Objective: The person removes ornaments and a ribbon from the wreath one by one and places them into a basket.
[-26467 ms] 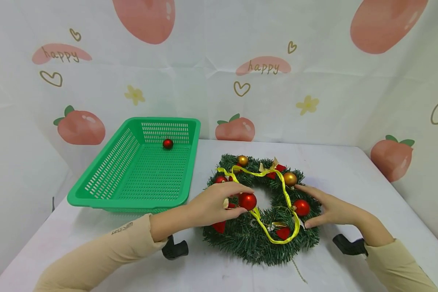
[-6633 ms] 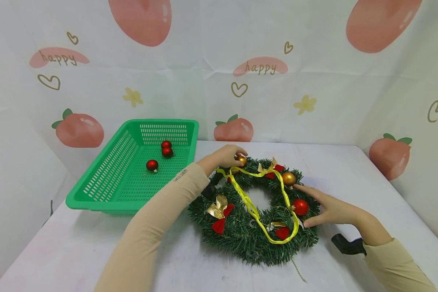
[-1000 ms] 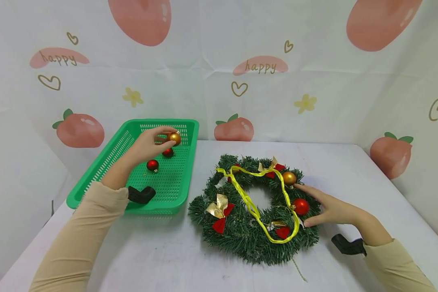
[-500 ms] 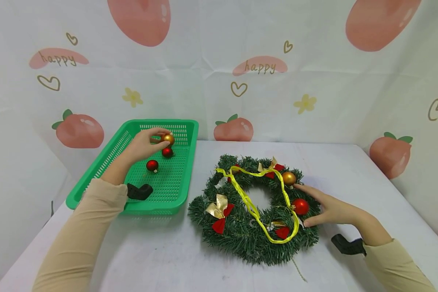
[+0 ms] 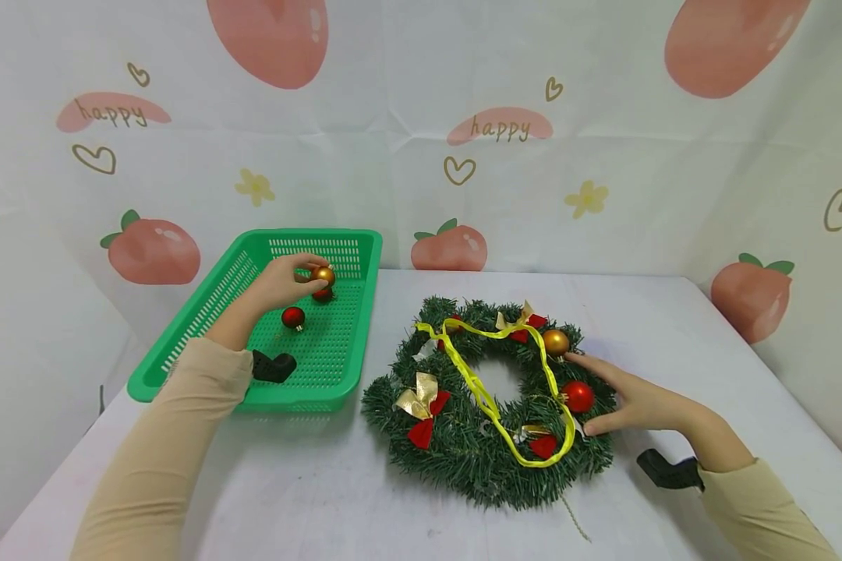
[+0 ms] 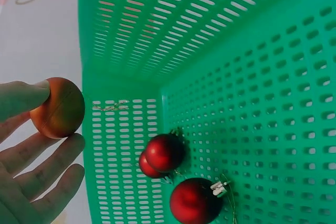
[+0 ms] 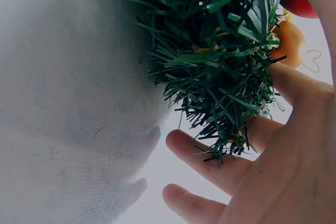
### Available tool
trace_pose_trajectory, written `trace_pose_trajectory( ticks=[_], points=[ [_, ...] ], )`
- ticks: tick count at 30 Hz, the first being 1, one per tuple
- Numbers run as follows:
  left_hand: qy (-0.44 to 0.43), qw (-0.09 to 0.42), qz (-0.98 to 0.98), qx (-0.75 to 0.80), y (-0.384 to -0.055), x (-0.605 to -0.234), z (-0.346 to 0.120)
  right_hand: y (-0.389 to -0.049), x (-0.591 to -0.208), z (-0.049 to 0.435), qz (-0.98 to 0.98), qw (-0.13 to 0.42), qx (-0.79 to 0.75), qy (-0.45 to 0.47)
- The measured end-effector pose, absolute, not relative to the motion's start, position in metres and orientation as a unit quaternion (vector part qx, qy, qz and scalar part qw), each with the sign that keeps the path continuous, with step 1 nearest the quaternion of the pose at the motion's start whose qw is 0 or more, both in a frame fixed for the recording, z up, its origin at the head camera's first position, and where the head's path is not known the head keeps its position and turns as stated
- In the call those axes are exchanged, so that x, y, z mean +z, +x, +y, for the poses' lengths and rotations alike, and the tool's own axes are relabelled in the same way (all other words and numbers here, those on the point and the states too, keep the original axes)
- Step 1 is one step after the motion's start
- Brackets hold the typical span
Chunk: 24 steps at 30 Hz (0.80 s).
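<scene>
My left hand [image 5: 277,284] pinches a gold bauble [image 5: 323,276] between thumb and fingers above the far right part of the green basket [image 5: 302,395]. Inside lie red baubles [image 6: 195,201]; the left wrist view shows three, two of them overlapping. On the table, the green tinsel wreath [image 5: 456,467] lies flat. My right hand [image 5: 642,405] touches its right edge, fingers extended and thumb spread apart. Near those fingers sit another gold bauble [image 5: 556,343] and a red bauble [image 5: 578,397] on the wreath. The right wrist view shows fingertips by the wreath's outer side.
A yellow ribbon [image 5: 553,374] loops loosely over the wreath. Gold and red bows [image 5: 421,405] decorate it. White cloth covers the table [image 5: 323,483], and a printed curtain [image 5: 407,156] hangs behind. Black wrist-camera mounts [image 5: 274,368] stick out beside both wrists.
Earlier, the left hand reached the gold bauble on the wreath's upper left; now it holds it over the basket, slightly lower than half a second ago. The basket gained red baubles. Right hand stays put.
</scene>
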State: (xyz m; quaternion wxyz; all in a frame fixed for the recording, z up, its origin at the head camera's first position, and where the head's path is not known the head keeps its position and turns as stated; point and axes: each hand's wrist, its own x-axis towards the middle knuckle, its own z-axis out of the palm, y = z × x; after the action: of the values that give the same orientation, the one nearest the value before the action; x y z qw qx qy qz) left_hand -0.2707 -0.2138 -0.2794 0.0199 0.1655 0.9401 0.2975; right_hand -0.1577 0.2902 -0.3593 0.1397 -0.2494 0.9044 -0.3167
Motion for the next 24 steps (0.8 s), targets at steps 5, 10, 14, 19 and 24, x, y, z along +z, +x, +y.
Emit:
trace_pose_trajectory(
  ticks=[5, 10, 14, 19, 24],
  points=[
    [0.166, 0.021, 0.942, 0.290, -0.2701, -0.2798, -0.2134, -0.1575, -0.3580, 0.2898, 0.905, 0.142, -0.317, -0.247],
    [0.158, 0.027, 0.946, 0.282, -0.2725, -0.2809, -0.2147, -0.1570, -0.3571, 0.2897, 0.904, 0.145, -0.318, -0.248],
    [0.149, 0.035, 0.950, 0.271, -0.2731, -0.2808, -0.2160, -0.1570, -0.3567, 0.2896, 0.904, 0.144, -0.317, -0.248],
    [0.140, 0.043, 0.953, 0.265, -0.2723, -0.2799, -0.2173, -0.1574, -0.3568, 0.2897, 0.905, 0.144, -0.315, -0.246],
    [0.148, 0.037, 0.948, 0.279, -0.2716, -0.2779, -0.2153, -0.1569, -0.3565, 0.2898, 0.907, 0.146, -0.312, -0.244]
  ],
)
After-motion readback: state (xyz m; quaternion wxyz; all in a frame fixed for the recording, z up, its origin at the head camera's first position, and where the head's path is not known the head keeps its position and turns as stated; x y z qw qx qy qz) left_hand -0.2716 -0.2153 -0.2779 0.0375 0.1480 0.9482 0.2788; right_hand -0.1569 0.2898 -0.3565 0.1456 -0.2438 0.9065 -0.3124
